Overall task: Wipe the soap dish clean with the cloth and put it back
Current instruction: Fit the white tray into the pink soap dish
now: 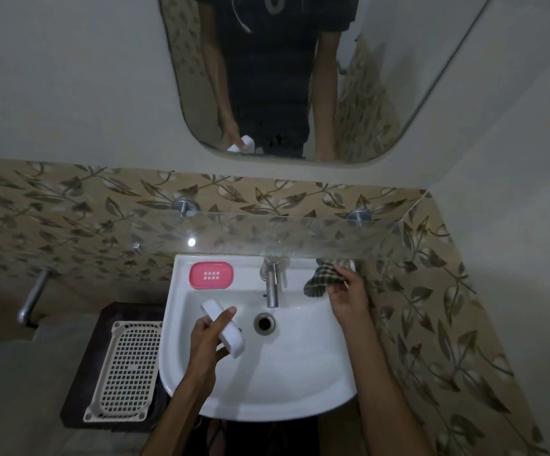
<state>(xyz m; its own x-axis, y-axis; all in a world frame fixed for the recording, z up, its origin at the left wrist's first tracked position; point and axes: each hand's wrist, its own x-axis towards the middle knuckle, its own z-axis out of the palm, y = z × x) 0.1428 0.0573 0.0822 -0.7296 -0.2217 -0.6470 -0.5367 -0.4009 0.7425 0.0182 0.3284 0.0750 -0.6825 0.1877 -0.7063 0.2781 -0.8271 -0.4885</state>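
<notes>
my left hand [208,340] grips the white soap dish [223,328], tilted, above the sink [267,383] basin. my right hand [349,296] closes on the checked cloth [321,278] at the rim's back right, beside the tap [271,284]. a pink tray [211,275] sits back left.

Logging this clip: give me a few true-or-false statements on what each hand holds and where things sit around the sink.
1. The left hand holds a white soap dish over the sink. True.
2. The right hand rests on the tap. False: it grips a checked cloth at the sink's back right corner.
3. A pink tray sits on the sink's back left rim. True.
4. The cloth is touching the soap dish. False: they are apart, on opposite sides of the tap.
</notes>
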